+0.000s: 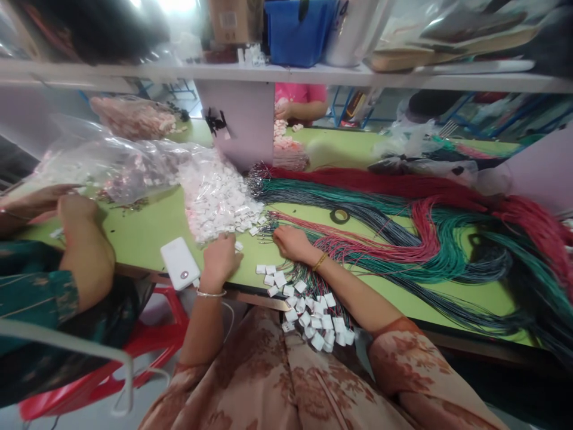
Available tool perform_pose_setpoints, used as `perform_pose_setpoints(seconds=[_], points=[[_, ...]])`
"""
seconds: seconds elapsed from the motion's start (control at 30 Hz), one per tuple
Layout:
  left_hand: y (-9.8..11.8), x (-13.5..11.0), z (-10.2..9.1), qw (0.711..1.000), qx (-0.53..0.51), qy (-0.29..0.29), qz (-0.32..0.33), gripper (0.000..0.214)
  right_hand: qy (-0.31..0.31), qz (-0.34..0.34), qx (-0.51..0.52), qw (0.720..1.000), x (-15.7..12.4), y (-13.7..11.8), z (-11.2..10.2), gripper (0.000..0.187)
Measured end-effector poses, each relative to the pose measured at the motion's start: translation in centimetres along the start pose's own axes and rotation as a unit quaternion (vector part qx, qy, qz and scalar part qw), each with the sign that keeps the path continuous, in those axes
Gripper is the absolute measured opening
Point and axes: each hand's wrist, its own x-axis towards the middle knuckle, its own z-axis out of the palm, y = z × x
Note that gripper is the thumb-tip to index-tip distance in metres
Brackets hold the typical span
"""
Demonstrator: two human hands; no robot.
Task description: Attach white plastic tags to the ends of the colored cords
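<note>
My left hand (221, 258) is closed over the table's front edge, its fingers curled; what they hold is hidden. Just past its fingertips is a white plastic connector housing (239, 246). My right hand (292, 243) is closed in a pinch at the metal-tipped ends of thin wires, seemingly on a wire, though the tips are too small to see clearly. Red, green and dark wires (353, 248) run from there to the right. Below my right forearm, wires fitted with white connectors (316, 319) hang in a bunch over the edge. Loose white housings (219, 194) spill from a clear bag beyond my left hand.
A white power bank (179, 263) with a cable lies left of my left hand. Black tape (339, 215) sits among the wires. A co-worker's hands (76, 203) are at the left; another person (304, 101) is across the table. A shelf (286, 74) spans above, carrying a blue bin (299, 33).
</note>
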Motion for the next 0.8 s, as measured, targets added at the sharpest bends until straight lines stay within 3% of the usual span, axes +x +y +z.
perform_pose_setpoints(seconds=[0.1,0.2,0.33,0.43,0.5,0.6,0.7,0.8], points=[[-1.1,0.1,0.3,0.997,0.038,-0.061,0.002,0.011,0.011,0.029,0.012,0.999,0.1,0.3,0.0,0.018],[-0.4,0.2,0.8,0.996,0.026,-0.067,0.044,0.006,0.036,0.052,0.083,0.995,0.0,0.8,0.0,0.017],[0.8,0.7,1.0,0.995,-0.077,-0.007,0.068,0.010,0.105,0.045,0.251,0.961,0.1,1.6,0.1,0.015],[1.6,1.9,1.4,0.964,-0.257,0.049,0.046,0.018,0.150,0.029,0.354,0.923,0.5,1.6,0.0,0.015],[2.5,2.9,1.9,0.906,-0.421,0.037,0.004,0.025,0.165,0.025,0.404,0.899,0.8,1.2,-0.2,0.016],[4.0,4.4,2.8,0.777,-0.627,-0.005,-0.066,0.030,0.181,0.025,0.458,0.870,1.3,0.4,-0.6,0.017],[5.0,5.2,3.9,0.652,-0.748,-0.063,-0.106,0.023,0.202,0.029,0.474,0.857,1.3,-0.1,-1.1,0.016],[5.4,5.5,5.1,0.573,-0.807,-0.084,-0.115,0.018,0.216,0.025,0.452,0.865,0.9,-0.2,-1.2,0.013]])
